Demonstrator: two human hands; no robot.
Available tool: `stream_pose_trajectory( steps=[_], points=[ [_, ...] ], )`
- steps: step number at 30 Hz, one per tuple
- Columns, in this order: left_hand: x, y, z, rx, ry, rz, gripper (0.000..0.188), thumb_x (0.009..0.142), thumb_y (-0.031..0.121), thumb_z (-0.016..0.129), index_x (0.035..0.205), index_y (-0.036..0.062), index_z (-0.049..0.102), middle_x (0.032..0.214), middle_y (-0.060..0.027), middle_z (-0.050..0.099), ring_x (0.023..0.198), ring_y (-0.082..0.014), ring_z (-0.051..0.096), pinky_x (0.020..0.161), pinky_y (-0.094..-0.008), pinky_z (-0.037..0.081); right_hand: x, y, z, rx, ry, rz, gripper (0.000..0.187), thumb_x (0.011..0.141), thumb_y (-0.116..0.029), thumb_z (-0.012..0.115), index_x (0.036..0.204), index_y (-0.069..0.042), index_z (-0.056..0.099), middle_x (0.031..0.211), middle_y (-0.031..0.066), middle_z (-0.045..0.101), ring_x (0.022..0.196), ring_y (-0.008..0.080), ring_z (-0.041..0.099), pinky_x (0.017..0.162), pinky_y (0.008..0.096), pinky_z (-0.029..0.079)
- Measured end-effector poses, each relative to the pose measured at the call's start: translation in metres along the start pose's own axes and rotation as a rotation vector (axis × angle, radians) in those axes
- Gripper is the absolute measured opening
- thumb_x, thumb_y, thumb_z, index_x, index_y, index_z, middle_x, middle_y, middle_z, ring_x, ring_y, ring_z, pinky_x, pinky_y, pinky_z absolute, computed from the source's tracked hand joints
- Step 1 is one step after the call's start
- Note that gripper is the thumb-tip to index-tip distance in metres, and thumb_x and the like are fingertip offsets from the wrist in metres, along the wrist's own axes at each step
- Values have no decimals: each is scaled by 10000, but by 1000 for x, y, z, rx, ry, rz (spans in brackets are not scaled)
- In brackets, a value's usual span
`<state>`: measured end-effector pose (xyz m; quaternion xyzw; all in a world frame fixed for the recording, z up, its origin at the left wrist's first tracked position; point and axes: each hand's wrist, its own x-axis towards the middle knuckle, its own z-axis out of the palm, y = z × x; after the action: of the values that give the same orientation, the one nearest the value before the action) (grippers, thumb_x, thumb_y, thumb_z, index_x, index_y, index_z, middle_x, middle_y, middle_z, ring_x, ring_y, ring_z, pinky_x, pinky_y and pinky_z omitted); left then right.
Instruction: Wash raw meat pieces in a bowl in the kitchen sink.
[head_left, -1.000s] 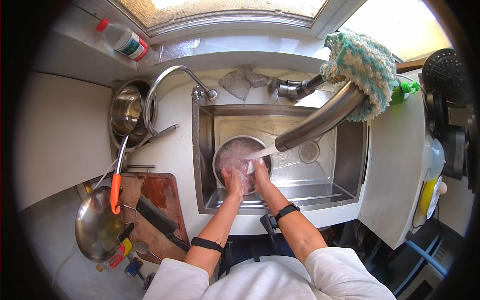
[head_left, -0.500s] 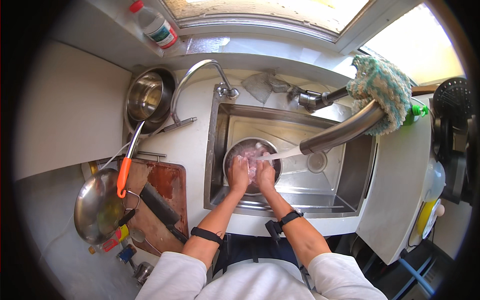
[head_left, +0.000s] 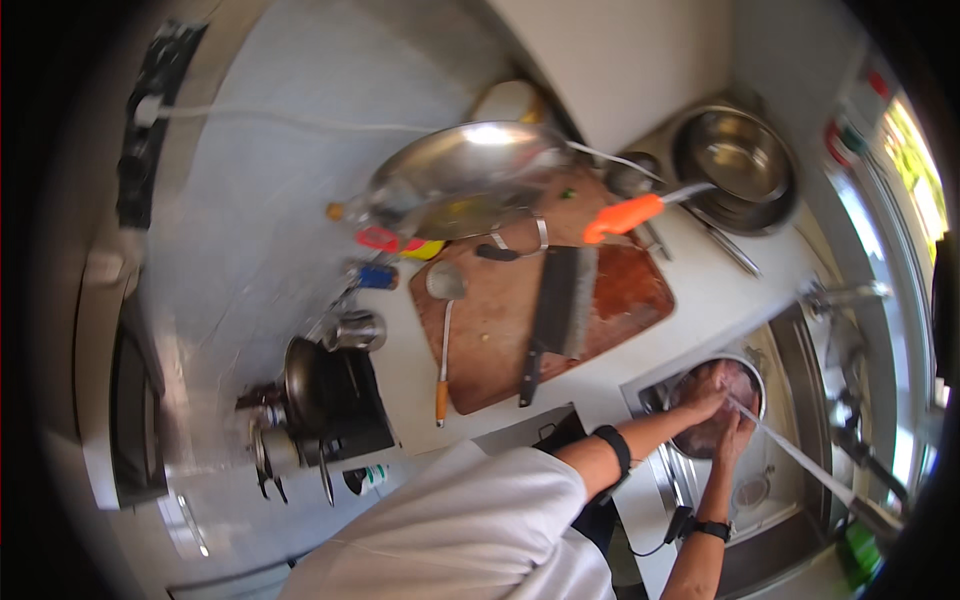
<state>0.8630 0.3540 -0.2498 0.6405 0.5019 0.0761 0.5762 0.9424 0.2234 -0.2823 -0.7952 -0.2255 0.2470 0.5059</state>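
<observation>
A round metal bowl point(head_left: 757, 374) stands in the sink at the right, with reddish-pink pieces that look like raw meat and cloudy water in it. My left hand point(head_left: 708, 392) reaches into the bowl from its left side, touching the contents. Close beside it, my right hand point(head_left: 738, 432) is in the bowl's near right part. Blur and water hide how the fingers of both hands are bent. A stream of water point(head_left: 795, 453) runs from the metal faucet point(head_left: 872, 515) at the lower right into the bowl between my hands.
Left of the sink point(head_left: 780, 480), a cleaver point(head_left: 552, 315) and a ladle point(head_left: 446, 290) lie on a brown cutting board point(head_left: 500, 350). Behind them are a wok point(head_left: 470, 175), an orange-handled pan point(head_left: 735, 150) and a metal cup point(head_left: 358, 330). A black pan point(head_left: 310, 385) stands at the left.
My view has swung far to the left, so the sink and hands now appear at the right and more of the left counter shows. Both hands remain in the bowl under running water.
</observation>
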Motion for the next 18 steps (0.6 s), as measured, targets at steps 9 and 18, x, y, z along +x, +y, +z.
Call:
stream_pose_trajectory(
  steps=[9,18],
  points=[
    [8,-37,35,-139,31,-163,641,885,492,611,1374,99,480,1127,-223,648,994,-343,651,841,-424,510,-5,30,15,474,-89,688,441,964,-523,500,945,-98,613,712,5,594,563,138,570,485,283,464],
    [-45,2,25,109,177,165,376,887,292,617,1166,55,529,956,-216,644,794,-387,654,665,-480,517,-38,68,3,398,-70,443,371,988,-389,541,1169,-65,549,817,41,614,599,129,575,465,255,460]
  ],
)
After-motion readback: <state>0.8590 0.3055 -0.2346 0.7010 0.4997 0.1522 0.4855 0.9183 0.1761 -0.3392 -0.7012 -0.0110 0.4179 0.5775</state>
